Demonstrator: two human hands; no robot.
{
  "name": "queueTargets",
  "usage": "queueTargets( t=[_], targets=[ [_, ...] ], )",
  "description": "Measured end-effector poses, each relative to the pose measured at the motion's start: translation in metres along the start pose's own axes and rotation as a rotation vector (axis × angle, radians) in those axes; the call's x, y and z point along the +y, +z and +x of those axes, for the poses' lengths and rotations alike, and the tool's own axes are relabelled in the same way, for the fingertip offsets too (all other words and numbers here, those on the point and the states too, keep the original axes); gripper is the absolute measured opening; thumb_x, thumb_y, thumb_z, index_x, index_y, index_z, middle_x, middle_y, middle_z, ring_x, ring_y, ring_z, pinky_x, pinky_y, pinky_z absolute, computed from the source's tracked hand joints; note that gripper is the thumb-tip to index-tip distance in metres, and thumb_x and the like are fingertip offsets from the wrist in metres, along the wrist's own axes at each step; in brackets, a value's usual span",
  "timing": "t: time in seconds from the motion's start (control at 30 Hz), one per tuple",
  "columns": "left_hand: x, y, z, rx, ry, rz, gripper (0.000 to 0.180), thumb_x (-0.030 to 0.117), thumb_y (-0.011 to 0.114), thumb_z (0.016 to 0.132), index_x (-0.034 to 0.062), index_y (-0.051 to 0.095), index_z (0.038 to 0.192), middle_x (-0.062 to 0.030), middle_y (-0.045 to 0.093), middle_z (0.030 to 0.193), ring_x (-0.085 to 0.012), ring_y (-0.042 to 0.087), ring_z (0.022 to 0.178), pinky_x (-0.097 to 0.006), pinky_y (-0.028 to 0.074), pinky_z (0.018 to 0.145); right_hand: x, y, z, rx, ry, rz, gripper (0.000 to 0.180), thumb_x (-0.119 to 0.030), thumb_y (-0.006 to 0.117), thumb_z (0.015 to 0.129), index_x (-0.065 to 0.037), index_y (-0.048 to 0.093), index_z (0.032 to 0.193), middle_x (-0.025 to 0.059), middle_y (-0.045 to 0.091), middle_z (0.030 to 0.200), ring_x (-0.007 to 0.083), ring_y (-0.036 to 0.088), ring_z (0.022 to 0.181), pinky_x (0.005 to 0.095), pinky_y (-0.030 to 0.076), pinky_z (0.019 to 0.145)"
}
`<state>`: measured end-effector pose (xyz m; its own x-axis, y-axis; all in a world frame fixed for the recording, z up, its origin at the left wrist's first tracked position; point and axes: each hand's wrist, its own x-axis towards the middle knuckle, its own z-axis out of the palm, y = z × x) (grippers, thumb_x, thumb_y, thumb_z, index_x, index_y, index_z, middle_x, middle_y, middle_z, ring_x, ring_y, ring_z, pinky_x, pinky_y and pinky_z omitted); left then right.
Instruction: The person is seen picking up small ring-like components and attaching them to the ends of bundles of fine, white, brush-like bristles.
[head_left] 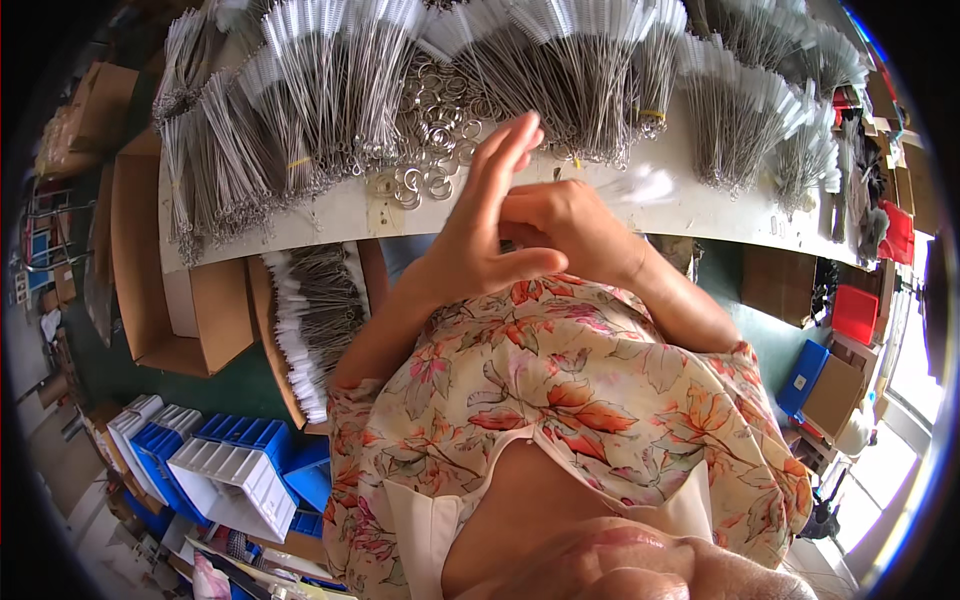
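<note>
My left hand (488,215) is raised in front of my chest at the table's near edge, fingers stretched upward and thumb pointing right. It is open, and nothing shows in it. Close against it is my right hand (570,222), its fingers curled in; the fingertips are hidden behind the left hand, and I cannot see whether they hold anything. Just beyond lies a loose pile of metal key rings (440,125). Bundles of thin wire brushes (590,85) with white bristles stand behind the hands, their looped wire ends toward me.
More brush bundles (240,140) cover the white table (330,215) on both sides. A whitish blurred patch (645,185) lies right of my hands. Below the table's left side are a carton of brushes (315,310) and an open cardboard box (215,315). Plastic bins (235,475) stand lower left.
</note>
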<state>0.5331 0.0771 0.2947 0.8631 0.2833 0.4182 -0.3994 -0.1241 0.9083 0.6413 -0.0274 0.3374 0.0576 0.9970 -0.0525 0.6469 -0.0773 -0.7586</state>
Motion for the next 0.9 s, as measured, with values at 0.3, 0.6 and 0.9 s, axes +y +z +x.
queueTargets(
  t=[0.3,0.6,0.9],
  targets=[
    [0.026,-0.015,-0.021,-0.116,0.149,0.361,0.024,0.009,0.072,0.070,0.0054,0.060,0.090,-0.0037,0.058,0.081,-0.0171,0.057,0.071,-0.028,0.047,0.060,0.015,-0.013,-0.018,-0.341,0.193,0.808,0.021,-0.018,0.052,0.090,0.001,0.061,0.091,0.0003,0.060,0.072,0.0057,0.052,0.065,0.0206,0.042,0.057],
    [-0.014,-0.063,0.036,-0.138,0.363,1.012,0.012,0.006,0.064,0.073,0.0085,0.065,0.084,-0.0043,0.063,0.085,-0.0185,0.058,0.086,-0.032,0.047,0.079,0.037,-0.043,-0.034,0.072,0.202,-0.271,0.008,-0.011,0.058,0.080,-0.006,0.064,0.078,0.0057,0.063,0.068,0.0182,0.063,0.063,0.0304,0.046,0.055],
    [-0.029,-0.090,0.060,-0.517,0.176,1.291,0.005,0.006,0.063,0.069,0.0031,0.060,0.071,-0.0038,0.051,0.085,-0.0204,0.049,0.085,-0.033,0.042,0.082,0.067,0.005,-0.044,0.292,0.245,-0.188,0.012,-0.015,0.056,0.083,-0.005,0.063,0.081,0.0063,0.063,0.069,0.0215,0.061,0.062,0.0334,0.048,0.056]
  ],
)
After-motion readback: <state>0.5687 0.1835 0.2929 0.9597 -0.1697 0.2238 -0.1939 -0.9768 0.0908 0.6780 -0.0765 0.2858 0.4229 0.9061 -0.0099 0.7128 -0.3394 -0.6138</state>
